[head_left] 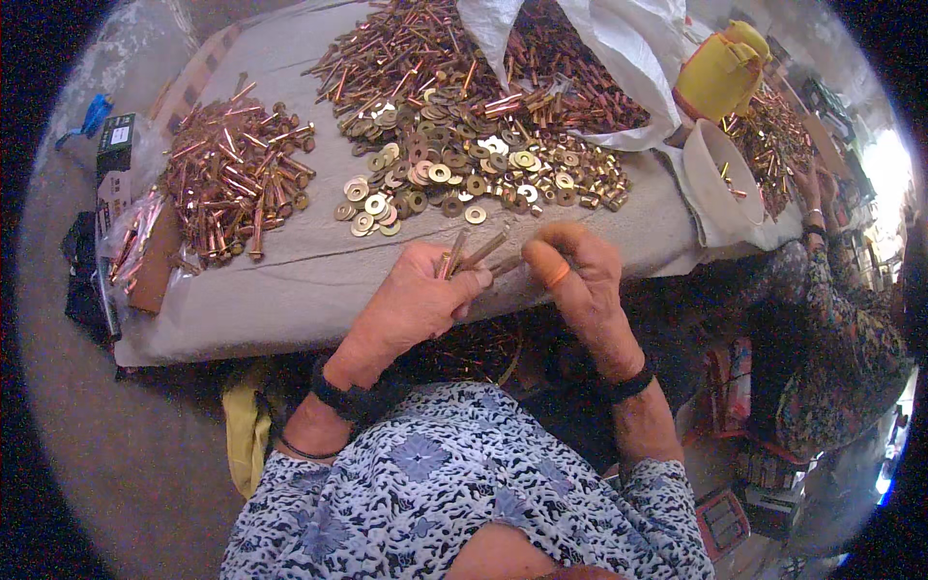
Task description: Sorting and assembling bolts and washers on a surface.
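Near the front edge of the table, my left hand (406, 298) is closed around several coppery, rod-like bolts (483, 249), which stick out between thumb and fingers at different angles. Just to its right, my right hand (587, 275) pinches the end of one of these bolts. An orange finger cot (548, 263) covers one of its fingers. Beyond both hands lies a heap of brass-coloured flat washers (416, 176). Small nuts or sleeves (585, 182) spread from that heap's right side; their exact kind is too small to tell.
A pile of bolts (232, 179) lies left, beside a cardboard piece (158, 256). More bolts (396, 58) are heaped at the back, by a white sack (628, 43). On the right are a yellow jug (710, 77), a white bowl (698, 174) and a co-worker's hand (808, 186).
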Motion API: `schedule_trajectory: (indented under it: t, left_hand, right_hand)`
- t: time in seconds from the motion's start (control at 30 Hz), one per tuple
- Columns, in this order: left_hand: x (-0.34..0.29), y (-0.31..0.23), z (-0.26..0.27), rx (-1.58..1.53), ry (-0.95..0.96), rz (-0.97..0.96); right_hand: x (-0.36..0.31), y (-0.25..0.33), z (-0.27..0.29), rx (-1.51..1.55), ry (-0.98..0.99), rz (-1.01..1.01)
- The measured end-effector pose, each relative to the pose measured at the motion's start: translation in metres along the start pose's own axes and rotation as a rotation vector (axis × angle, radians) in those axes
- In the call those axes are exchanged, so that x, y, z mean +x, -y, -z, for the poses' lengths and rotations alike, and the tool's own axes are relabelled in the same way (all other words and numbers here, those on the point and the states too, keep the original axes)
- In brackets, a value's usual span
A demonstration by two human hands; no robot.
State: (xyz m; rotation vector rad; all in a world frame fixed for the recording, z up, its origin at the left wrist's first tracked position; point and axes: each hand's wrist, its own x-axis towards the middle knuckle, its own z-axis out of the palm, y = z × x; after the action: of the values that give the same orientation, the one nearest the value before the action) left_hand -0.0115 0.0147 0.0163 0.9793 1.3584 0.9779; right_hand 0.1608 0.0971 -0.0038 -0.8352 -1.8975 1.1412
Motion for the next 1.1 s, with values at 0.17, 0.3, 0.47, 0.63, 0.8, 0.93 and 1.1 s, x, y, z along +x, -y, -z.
schedule_trajectory:
  t: [0.17, 0.3, 0.47, 0.63, 0.8, 0.93, 1.1]
  left_hand:
    - [-0.002, -0.005, 0.002, 0.012, -0.061, 0.019]
    - [0.001, 0.003, 0.009, 0.043, -0.034, -0.037]
    - [-0.005, 0.003, 0.008, -0.027, 0.032, -0.040]
    - [-0.003, 0.006, 0.015, -0.023, 0.002, -0.075]
    - [-0.001, 0.014, 0.014, -0.021, 0.049, -0.082]
    - [-0.004, 0.001, 0.010, -0.022, -0.020, -0.079]
    - [-0.008, -0.002, 0.010, 0.048, 0.033, 0.020]
  right_hand:
    - [0.000, 0.003, -0.003, -0.132, -0.057, -0.132]
    - [-0.003, 0.014, -0.025, 0.082, -0.189, 0.065]
    - [-0.003, -0.002, -0.002, -0.135, -0.097, -0.201]
    - [0.003, 0.009, -0.018, -0.054, -0.164, 0.202]
    - [-0.002, 0.000, -0.001, -0.191, 0.005, -0.110]
    - [-0.001, 0.006, -0.008, -0.080, -0.127, 0.133]
    - [0.001, 0.006, -0.003, -0.195, 0.055, 0.114]
